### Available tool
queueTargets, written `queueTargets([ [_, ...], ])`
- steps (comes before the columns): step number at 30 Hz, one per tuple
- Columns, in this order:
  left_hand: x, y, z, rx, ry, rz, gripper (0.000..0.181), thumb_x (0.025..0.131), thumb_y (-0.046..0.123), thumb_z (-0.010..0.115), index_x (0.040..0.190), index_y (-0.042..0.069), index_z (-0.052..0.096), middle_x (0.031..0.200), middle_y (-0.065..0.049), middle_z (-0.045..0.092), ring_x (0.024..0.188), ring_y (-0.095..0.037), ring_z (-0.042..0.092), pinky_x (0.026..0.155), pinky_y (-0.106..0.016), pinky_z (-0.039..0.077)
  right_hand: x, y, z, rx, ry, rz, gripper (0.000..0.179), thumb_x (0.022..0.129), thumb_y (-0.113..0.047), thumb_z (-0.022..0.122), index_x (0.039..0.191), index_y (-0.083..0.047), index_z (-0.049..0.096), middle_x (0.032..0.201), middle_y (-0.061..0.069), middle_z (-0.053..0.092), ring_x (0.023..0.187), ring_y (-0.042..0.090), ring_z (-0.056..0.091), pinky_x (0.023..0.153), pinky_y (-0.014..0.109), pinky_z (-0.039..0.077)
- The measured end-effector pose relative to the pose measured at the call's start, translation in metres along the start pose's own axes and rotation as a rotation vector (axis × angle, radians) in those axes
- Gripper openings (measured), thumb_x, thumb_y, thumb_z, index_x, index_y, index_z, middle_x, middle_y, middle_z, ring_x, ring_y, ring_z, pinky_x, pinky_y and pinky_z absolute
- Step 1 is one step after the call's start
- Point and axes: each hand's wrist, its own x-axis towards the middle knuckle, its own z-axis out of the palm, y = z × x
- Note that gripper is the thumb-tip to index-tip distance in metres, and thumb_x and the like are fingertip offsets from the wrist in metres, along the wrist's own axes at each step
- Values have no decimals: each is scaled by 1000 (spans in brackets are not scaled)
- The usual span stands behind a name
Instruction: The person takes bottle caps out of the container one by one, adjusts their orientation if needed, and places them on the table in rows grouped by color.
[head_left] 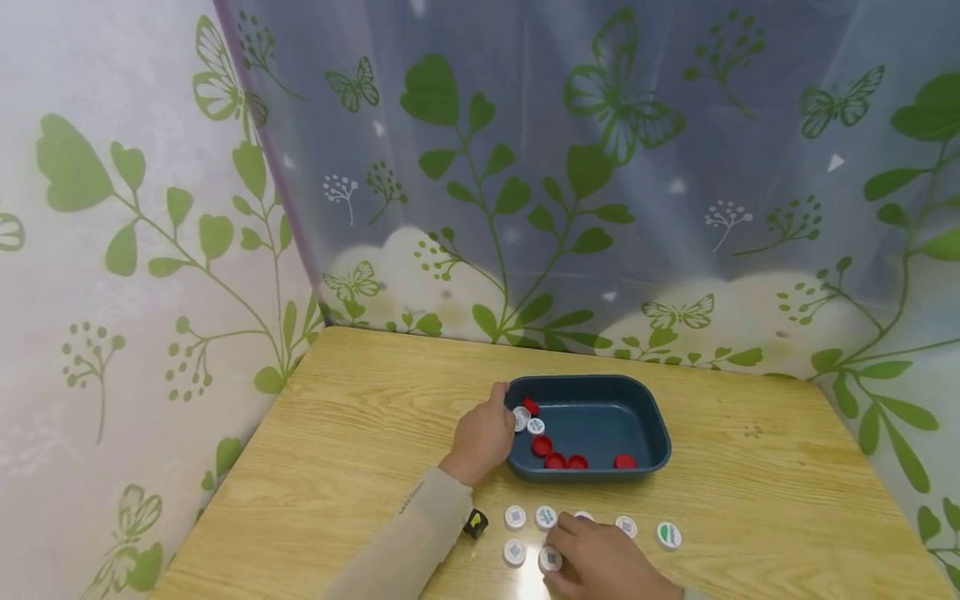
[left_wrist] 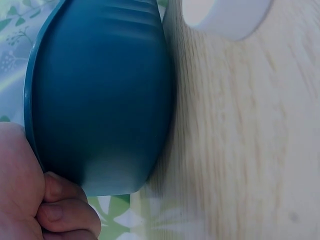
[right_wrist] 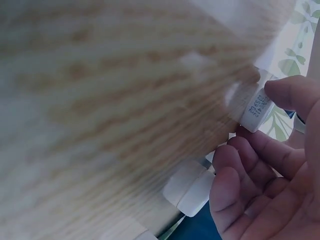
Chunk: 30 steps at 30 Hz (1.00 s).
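Note:
My left hand (head_left: 482, 437) grips the left end of a dark blue plastic basin (head_left: 592, 477), its fingers curled at the rim in the left wrist view. Several red bottle caps (head_left: 542, 446) and a few white ones (head_left: 536, 426) lie inside, mostly along the left and front walls. In front of the basin, my right hand (head_left: 603, 560) pinches a white bottle cap (right_wrist: 257, 111) between thumb and index finger, at the table surface. Its other fingers are curled. Near that hand sit several white caps, among them one in the front row (head_left: 514, 552) and one behind it (head_left: 515, 517).
A white cap with a green mark (head_left: 669, 536) lies at the right end of the back row. Beside the left wrist is a small black item with a yellow-green mark (head_left: 476, 523). Leaf-patterned curtains (head_left: 480, 208) border the wooden table (head_left: 375, 400).

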Motion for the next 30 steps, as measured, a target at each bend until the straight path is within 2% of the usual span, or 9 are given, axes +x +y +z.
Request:
queueTargets([
  [6,1,-2,1,-28,-14,-14,42,107,18,50,147,9,46,66,0,55,54,-14,51,51,-30,40,0,0,0,20,-3,19,23,95,-43,71,102,-21,72,90,-16,52,73,0,43,62,25,45],
  [13,1,-4,4,-111,-25,-32,42,109,20,46,149,11,45,59,-1,51,50,-14,49,50,-29,37,0,-1,2,19,6,12,23,94,-42,71,102,-21,71,89,-17,50,72,0,42,62,24,44],
  [18,2,-4,4,-115,-17,-24,41,109,20,46,149,11,45,58,0,49,49,-14,48,50,-28,37,0,-1,1,25,3,30,26,95,-44,71,105,-20,72,90,-15,52,74,1,44,63,26,46],
  [24,2,-2,3,-121,-32,-30,42,109,20,46,150,11,44,61,0,51,53,-14,49,52,-28,39,0,-2,3,14,39,27,23,94,-42,71,102,-21,72,89,-15,51,73,1,44,62,26,45],
  [30,2,-1,3,-129,-33,-30,42,109,20,47,150,11,43,61,0,50,53,-13,49,52,-28,39,0,-2,1,14,10,36,24,94,-44,72,104,-21,72,91,-15,52,73,1,45,63,26,46],
])
